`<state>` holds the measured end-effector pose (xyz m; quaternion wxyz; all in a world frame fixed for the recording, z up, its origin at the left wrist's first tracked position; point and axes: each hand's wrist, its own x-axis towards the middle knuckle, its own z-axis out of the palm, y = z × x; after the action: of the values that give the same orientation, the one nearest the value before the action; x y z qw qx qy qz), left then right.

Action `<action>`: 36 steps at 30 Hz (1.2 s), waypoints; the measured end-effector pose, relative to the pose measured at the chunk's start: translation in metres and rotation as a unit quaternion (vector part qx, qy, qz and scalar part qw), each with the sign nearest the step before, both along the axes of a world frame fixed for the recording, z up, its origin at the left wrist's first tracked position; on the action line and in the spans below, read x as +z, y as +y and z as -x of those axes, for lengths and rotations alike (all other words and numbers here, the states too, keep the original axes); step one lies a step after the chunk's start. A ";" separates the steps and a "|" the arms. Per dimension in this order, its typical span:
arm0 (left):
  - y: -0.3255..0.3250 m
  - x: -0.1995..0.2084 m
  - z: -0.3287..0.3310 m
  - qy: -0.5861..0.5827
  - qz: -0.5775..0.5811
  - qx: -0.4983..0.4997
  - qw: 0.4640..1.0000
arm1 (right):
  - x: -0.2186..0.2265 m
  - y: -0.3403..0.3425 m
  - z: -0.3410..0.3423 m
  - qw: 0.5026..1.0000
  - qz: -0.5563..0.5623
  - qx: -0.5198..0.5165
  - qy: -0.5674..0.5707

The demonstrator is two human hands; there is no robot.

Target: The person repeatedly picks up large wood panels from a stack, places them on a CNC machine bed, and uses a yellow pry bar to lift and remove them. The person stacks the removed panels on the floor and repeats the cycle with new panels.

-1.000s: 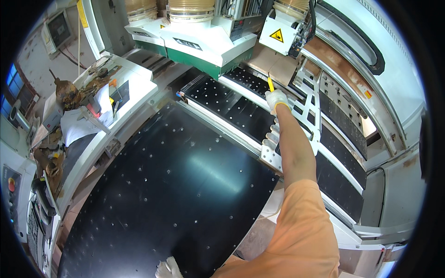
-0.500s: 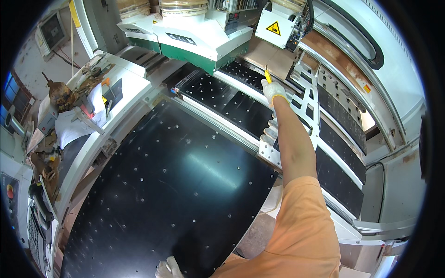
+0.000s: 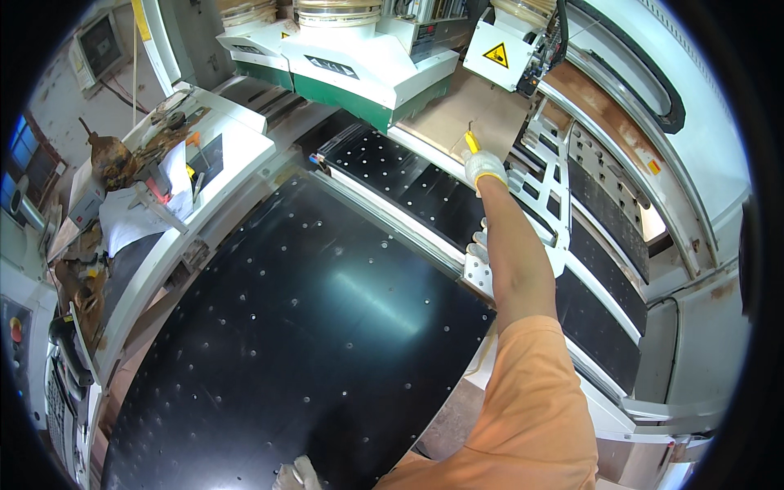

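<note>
At the bottom edge, the gloved left hand [image 3: 296,474] rests on a large black perforated machine bed [image 3: 302,327], its grip impossible to tell; farther off, the outstretched right hand [image 3: 483,167], gloved white, is closed around a yellow-handled tool [image 3: 471,140] touching a brown board [image 3: 469,114] beneath the green-and-white machine head [image 3: 359,69]

White knit gloves on both hands [image 3: 483,167], orange sleeve [image 3: 535,392].
</note>
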<state>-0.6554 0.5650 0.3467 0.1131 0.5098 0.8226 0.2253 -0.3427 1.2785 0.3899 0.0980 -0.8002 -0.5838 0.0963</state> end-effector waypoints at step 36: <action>0.013 0.040 -0.009 -0.027 0.040 0.007 0.999 | -0.049 0.002 0.019 0.999 -0.032 -0.028 -0.007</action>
<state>-0.6465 0.5777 0.3864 0.1534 0.4925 0.8314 0.2067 -0.3619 1.2806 0.3412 0.1224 -0.8135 -0.5642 0.0693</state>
